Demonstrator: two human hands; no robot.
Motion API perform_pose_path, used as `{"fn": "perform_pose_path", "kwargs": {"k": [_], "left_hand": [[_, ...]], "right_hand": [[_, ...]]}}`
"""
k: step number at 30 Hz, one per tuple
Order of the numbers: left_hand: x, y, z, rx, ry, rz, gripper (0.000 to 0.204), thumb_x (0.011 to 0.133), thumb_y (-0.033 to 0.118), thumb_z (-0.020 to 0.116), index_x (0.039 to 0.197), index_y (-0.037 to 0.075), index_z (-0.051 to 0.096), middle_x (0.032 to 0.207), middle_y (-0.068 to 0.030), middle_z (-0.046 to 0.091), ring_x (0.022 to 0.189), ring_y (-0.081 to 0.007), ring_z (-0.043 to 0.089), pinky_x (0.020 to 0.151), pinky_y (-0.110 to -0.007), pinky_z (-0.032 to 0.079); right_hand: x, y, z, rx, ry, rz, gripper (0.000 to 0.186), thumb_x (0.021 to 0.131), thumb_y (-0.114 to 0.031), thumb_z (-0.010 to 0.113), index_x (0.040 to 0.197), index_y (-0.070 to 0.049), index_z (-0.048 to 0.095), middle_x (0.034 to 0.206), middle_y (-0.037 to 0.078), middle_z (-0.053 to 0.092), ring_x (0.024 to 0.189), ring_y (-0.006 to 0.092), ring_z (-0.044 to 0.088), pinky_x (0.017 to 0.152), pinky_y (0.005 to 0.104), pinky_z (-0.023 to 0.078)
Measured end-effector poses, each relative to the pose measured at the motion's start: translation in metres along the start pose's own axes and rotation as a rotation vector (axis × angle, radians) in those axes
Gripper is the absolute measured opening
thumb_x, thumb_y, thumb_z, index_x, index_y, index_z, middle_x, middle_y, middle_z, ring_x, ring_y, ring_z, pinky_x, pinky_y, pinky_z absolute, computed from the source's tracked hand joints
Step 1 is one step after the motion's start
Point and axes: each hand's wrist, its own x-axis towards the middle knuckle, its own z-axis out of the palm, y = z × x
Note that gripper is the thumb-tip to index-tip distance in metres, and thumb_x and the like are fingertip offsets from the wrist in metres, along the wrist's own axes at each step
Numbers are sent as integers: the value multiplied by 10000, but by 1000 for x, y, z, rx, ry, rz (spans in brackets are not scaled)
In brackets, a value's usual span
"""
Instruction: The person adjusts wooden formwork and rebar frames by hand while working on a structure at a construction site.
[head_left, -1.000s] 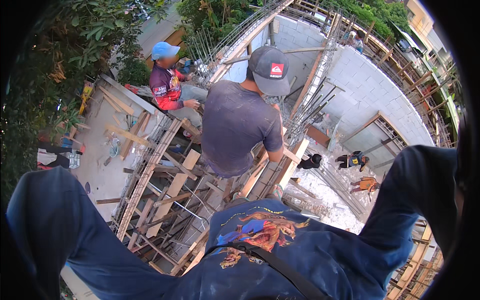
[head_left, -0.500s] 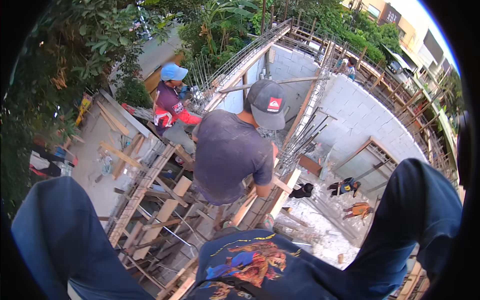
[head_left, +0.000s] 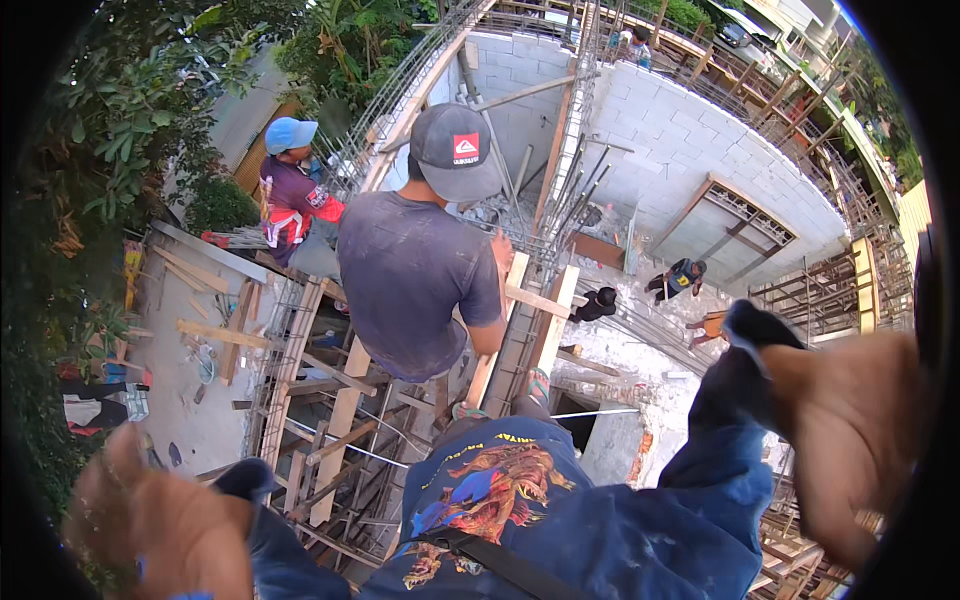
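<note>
Both of my hands are raised close in front of me, smeared by motion. My left hand is at the lower left and my right hand at the right; neither one's fingers can be made out. Nothing held shows in either. Dark blue sleeves come up to them. Between my arms is my dark shirt with a coloured print. Just ahead, a co-worker in a dark shirt and grey cap has an arm down by a light wooden board of a narrow beam form.
Another co-worker in a blue cap is at the left. Steel rods stick up beyond the form. A grey block wall curves at the right, with people on the floor far below. Wooden scaffolding lies below left.
My hands, out of view before, have come into the picture at both sides. The co-worker in the grey cap and the surroundings appear shifted left and up as my view has moved.
</note>
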Motion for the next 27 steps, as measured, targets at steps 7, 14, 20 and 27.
{"fn": "perform_pose_path", "kwargs": {"k": [7,14,20,27], "left_hand": [[-300,34,-34,79,-1489,-1231,385,856,259,649,1194,79,616,1147,-191,643,1062,-369,623,883,-472,506],[-362,136,-43,-123,-2030,-1545,255,813,231,613,1012,96,698,965,-203,687,912,-386,661,769,-483,534],[-357,138,-52,-110,-1881,-1656,240,794,225,634,983,92,698,928,-184,677,876,-362,652,744,-460,525],[-257,42,2,-104,-1303,-1561,224,773,218,659,950,88,698,885,-162,666,834,-334,642,715,-434,515]], "right_hand": [[-365,-53,37,-272,-523,1394,361,891,-232,660,1177,-24,589,1088,182,630,935,356,629,818,420,495],[-584,-269,12,281,-1638,1781,380,828,-363,625,1109,-114,682,1070,225,682,1062,421,622,902,509,503],[-466,-206,17,555,-1875,1453,407,786,-368,653,1067,-77,694,995,209,703,993,404,656,845,478,527],[-426,-178,28,741,-1876,1177,419,694,-322,692,1016,-54,688,892,192,701,901,391,675,746,465,534]]}}
